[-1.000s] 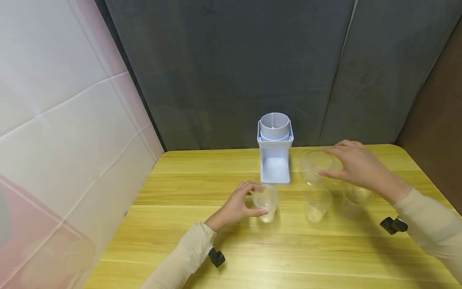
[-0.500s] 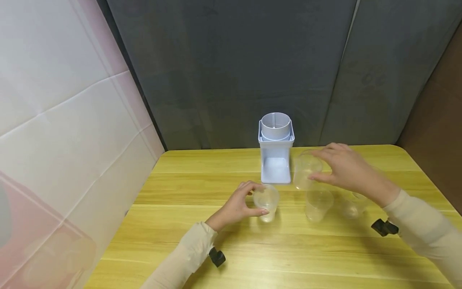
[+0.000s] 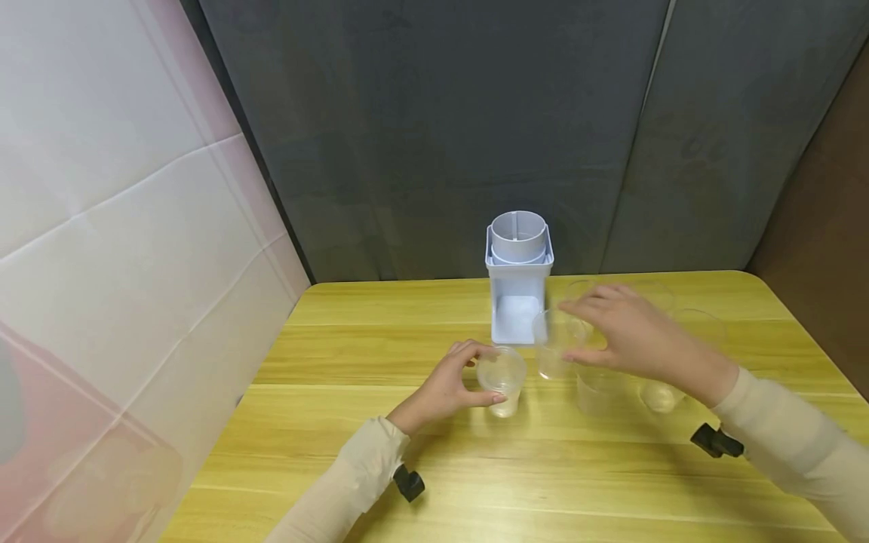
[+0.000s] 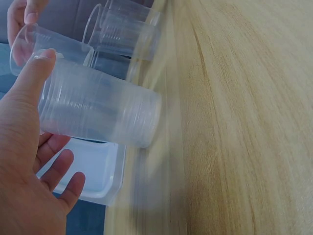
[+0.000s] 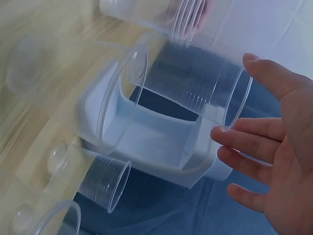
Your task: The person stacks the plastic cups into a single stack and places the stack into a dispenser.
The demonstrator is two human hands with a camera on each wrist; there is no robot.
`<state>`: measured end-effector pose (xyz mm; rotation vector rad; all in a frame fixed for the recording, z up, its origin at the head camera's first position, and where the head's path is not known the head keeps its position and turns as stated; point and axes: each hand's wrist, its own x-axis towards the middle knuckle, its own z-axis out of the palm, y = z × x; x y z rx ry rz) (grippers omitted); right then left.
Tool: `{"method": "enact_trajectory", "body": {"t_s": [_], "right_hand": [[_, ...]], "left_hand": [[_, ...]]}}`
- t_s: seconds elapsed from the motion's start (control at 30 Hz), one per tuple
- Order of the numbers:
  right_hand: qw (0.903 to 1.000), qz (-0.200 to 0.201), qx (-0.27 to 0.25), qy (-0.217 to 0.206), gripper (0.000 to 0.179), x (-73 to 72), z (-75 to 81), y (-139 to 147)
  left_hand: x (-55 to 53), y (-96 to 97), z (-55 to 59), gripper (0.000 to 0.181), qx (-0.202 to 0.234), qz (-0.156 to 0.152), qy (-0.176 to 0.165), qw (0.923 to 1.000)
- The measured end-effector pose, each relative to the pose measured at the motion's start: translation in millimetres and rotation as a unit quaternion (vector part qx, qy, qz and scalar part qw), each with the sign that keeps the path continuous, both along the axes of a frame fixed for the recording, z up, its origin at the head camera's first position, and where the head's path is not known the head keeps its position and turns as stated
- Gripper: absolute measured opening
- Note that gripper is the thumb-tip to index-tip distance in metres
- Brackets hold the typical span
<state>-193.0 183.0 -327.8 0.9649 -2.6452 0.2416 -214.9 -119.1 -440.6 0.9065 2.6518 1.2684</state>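
Observation:
My left hand [image 3: 444, 385] grips a stack of clear plastic cups [image 3: 504, 381] around the upper part, thumb on the near side; the stack stands upright on the wooden table. Just to its right, my right hand [image 3: 627, 335] holds a single clear plastic cup [image 3: 553, 347] near its rim, raised above the table. Thumb and fingertips pinch that cup [image 5: 195, 81] in the right wrist view, while the little finger stays off it. Close-set rims of the stack [image 5: 188, 19] appear at the top there.
Behind the stack stands a pale blue-white dispenser [image 3: 517, 283] with a round top and a flat base. More clear cups [image 3: 660, 396] stand to the right, partly hidden by the right hand and arm. A dark wall [image 3: 421, 143] rises behind the table [image 3: 380, 324].
The right hand has moved left and toward me with its cup, away from the other cups and closer to the stack. My left hand has kept its grip in place.

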Motion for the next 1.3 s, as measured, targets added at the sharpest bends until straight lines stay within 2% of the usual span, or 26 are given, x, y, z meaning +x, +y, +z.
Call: {"method": "enact_trajectory", "body": {"t_s": [0.3, 0.63, 0.8, 1.0, 1.3], "right_hand": [[0.9994, 0.019, -0.006, 0.029, 0.067, 2.5, 1.8, -3], [0.9957, 0.039, -0.019, 0.082, 0.064, 7.5, 24.1, -1], [0.9969, 0.035, -0.017, 0.068, 0.064, 10.8, 32.4, -1], [0.9989, 0.023, -0.007, 0.039, 0.065, 10.9, 33.3, -7], [0.9979, 0.048, -0.007, 0.042, 0.067, 5.9, 30.5, -23]], "left_hand": [[0.8, -0.2, 0.6, 0.062, -0.002, 0.002, 0.002, 1.0000], [0.8, 0.1, -2.0, 0.062, 0.002, -0.002, 0.000, 1.0000], [0.4, -0.1, -1.3, 0.062, 0.005, -0.006, 0.003, 1.0000], [-0.4, -0.2, -2.6, 0.062, 0.001, -0.006, 0.009, 0.9999], [0.7, 1.7, -3.5, 0.060, 0.021, -0.007, 0.003, 0.9998]]}}
